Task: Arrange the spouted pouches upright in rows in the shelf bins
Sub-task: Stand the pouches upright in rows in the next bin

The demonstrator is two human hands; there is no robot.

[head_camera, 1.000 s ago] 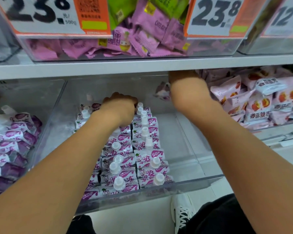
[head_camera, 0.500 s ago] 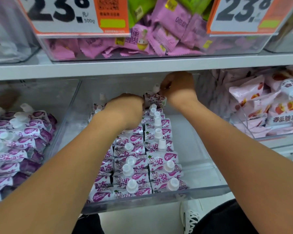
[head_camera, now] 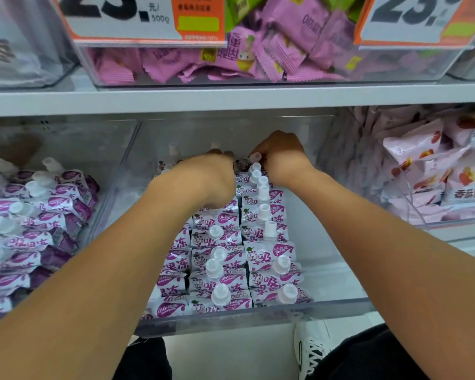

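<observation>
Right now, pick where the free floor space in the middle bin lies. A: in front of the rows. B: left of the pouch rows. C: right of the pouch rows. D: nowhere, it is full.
C: the bare floor of the middle bin shows to the right of the upright pouch rows, which fill the bin's left and centre.

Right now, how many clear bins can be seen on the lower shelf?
3. The left bin holds loose purple pouches, the middle bin holds pouches in rows, and the right bin holds pink packs. More may lie outside the view.
</observation>
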